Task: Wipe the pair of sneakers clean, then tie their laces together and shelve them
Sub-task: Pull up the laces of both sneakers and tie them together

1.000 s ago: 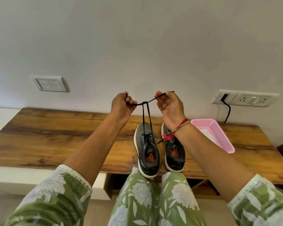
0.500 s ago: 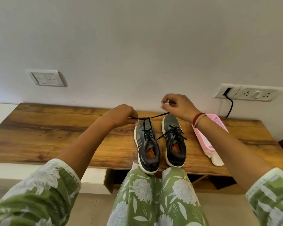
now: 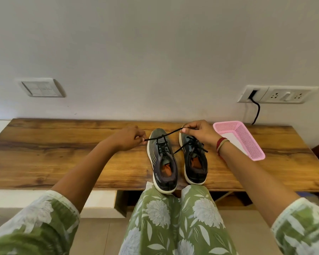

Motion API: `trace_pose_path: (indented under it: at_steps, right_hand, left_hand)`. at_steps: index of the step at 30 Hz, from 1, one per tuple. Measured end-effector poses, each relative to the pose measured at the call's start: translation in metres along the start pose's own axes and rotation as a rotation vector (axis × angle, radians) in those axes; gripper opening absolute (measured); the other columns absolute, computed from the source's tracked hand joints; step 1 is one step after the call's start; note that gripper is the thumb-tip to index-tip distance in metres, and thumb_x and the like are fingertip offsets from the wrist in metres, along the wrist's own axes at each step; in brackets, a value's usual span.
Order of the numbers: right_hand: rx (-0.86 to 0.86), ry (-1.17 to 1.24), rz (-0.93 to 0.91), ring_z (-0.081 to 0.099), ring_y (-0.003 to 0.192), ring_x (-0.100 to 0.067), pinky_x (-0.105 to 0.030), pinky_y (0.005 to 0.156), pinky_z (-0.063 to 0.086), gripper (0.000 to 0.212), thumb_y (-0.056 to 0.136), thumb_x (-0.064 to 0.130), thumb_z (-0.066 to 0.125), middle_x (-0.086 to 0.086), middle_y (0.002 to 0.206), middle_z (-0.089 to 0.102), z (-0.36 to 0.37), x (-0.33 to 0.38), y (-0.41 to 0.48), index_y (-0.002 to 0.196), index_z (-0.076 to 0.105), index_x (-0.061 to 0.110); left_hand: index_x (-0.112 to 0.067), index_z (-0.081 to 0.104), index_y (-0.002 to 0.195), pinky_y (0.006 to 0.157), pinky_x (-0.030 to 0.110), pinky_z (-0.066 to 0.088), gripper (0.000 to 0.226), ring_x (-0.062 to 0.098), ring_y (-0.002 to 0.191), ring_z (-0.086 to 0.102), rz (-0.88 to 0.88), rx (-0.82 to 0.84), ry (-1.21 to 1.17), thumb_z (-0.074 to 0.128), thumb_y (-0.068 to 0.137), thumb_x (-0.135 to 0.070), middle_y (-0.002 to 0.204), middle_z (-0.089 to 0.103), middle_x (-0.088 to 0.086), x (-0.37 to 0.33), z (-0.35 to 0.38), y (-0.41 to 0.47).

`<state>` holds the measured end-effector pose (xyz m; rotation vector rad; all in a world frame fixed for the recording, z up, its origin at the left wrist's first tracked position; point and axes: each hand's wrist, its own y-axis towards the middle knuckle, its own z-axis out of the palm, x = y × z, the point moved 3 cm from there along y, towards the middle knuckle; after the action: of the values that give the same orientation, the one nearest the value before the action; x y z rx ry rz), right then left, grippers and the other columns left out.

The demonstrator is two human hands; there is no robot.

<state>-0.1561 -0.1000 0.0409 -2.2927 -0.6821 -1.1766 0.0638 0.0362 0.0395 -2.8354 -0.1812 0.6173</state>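
- The left hand (image 3: 126, 138) and right hand (image 3: 199, 132) have dropped from up high to just above the sneakers (image 3: 162, 162), which sit on the wooden benchtop (image 3: 63, 153).
- Each hand pinches one end of the black lace (image 3: 166, 135), now taut between them.
- The knot is probably being tightened; shelving remains.

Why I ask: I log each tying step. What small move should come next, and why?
Probably draw the hands slightly apart to snug the knot: the left hand and right hand each pinch an end of the black lace, stretched between them, its crossing raised above the sneaker beside the left hand.
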Motion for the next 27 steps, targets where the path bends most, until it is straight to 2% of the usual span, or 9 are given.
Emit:
trace_pose_path:
  at_steps: [3, 7, 9, 12, 14, 17, 21, 24, 27]
  right_hand:
    - [-0.153, 0.217, 0.099, 0.062, 0.085, -0.023, -0.036, 0.088, 0.049, 0.013, 0.088, 0.019, 0.064, -0.005, 0.081, 0.069, 0.0, -0.015, -0.003, 0.077, 0.07, 0.019]
    - [-0.129, 0.361, 0.184, 0.057, 0.073, -0.01, -0.017, 0.071, 0.046, 0.018, 0.092, 0.014, 0.057, 0.003, 0.074, 0.063, 0.008, -0.026, -0.003, 0.077, 0.067, 0.015]
    - [-0.055, 0.386, 0.234, 0.061, 0.075, -0.011, -0.023, 0.075, 0.044, 0.019, 0.091, 0.022, 0.058, 0.002, 0.077, 0.066, 0.015, -0.026, -0.004, 0.073, 0.065, 0.018]
    - [-0.045, 0.466, 0.287, 0.054, 0.071, -0.013, -0.029, 0.075, 0.04, 0.026, 0.089, 0.03, 0.06, 0.003, 0.068, 0.057, 0.022, -0.034, -0.001, 0.065, 0.056, 0.021]
    - [-0.15, 0.306, 0.271, 0.052, 0.075, -0.015, -0.031, 0.074, 0.044, 0.031, 0.087, 0.039, 0.061, 0.002, 0.072, 0.054, 0.019, -0.042, 0.003, 0.062, 0.057, 0.021]
    - [-0.372, -0.103, 0.169, 0.049, 0.101, -0.015, -0.034, 0.09, 0.041, 0.03, 0.082, 0.049, 0.062, 0.002, 0.104, 0.055, 0.014, -0.052, 0.008, 0.063, 0.066, 0.026]
    - [-0.212, 0.916, 0.052, 0.057, 0.101, -0.015, -0.027, 0.09, 0.043, 0.019, 0.088, 0.02, 0.06, -0.005, 0.102, 0.063, 0.027, -0.045, 0.007, 0.071, 0.068, 0.014]
    - [-0.109, 1.399, 0.04, 0.066, 0.073, -0.016, -0.033, 0.089, 0.049, 0.037, 0.092, 0.022, 0.05, -0.004, 0.07, 0.066, 0.033, -0.043, 0.008, 0.057, 0.058, 0.017]
    - [-0.134, 1.42, 0.109, 0.033, 0.035, -0.005, -0.022, 0.056, 0.047, 0.038, 0.095, 0.029, 0.047, 0.008, 0.041, 0.035, 0.034, -0.049, 0.014, 0.058, 0.047, 0.021]
  left_hand:
    - [-0.02, 0.063, 0.091, 0.097, 0.041, 0.042, 0.015, 0.019, 0.115, 0.049, -0.142, -0.198, -0.076, 0.054, 0.091, -0.031, 0.126, 0.049, 0.0, 0.013, 0.008, 0.003]
    - [-0.003, 0.06, 0.074, 0.071, 0.031, 0.038, 0.035, 0.019, 0.079, 0.05, -0.289, -0.298, -0.593, 0.041, 0.096, -0.022, 0.084, 0.06, 0.005, 0.013, 0.026, 0.007]
    - [-0.013, 0.046, 0.06, 0.072, 0.034, 0.037, 0.04, 0.018, 0.066, 0.045, -0.333, -0.349, -0.995, 0.032, 0.096, -0.02, 0.062, 0.054, -0.001, 0.012, 0.038, 0.01]
    - [-0.019, 0.035, 0.063, 0.044, 0.023, 0.029, 0.039, 0.01, 0.045, 0.026, -0.405, -0.331, -1.549, 0.041, 0.098, -0.035, 0.05, 0.029, -0.007, 0.01, 0.055, 0.015]
    - [-0.018, 0.039, 0.069, 0.036, 0.018, 0.02, 0.035, 0.006, 0.041, 0.023, -0.435, -0.339, -1.651, 0.052, 0.096, -0.037, 0.052, 0.028, -0.007, 0.006, 0.06, 0.017]
    - [-0.018, 0.056, 0.057, 0.053, 0.021, 0.046, 0.038, 0.007, 0.061, 0.048, -0.401, -0.416, -1.798, 0.056, 0.094, -0.027, 0.069, 0.052, -0.001, 0.001, 0.066, 0.023]
    - [-0.02, 0.05, 0.046, 0.089, 0.033, 0.05, 0.048, 0.016, 0.085, 0.067, -0.232, -0.38, -2.124, 0.055, 0.093, -0.026, 0.071, 0.066, 0.0, -0.006, 0.077, 0.029]
    - [-0.021, 0.044, 0.056, 0.074, 0.03, 0.049, 0.042, 0.009, 0.056, 0.056, -0.307, -0.318, -2.094, 0.051, 0.096, -0.032, 0.05, 0.048, -0.007, -0.008, 0.086, 0.036]
    - [-0.022, 0.041, 0.062, 0.06, 0.027, 0.037, 0.038, 0.007, 0.046, 0.039, -0.378, -0.318, -1.721, 0.048, 0.098, -0.034, 0.047, 0.037, -0.009, 0.002, 0.091, 0.038]
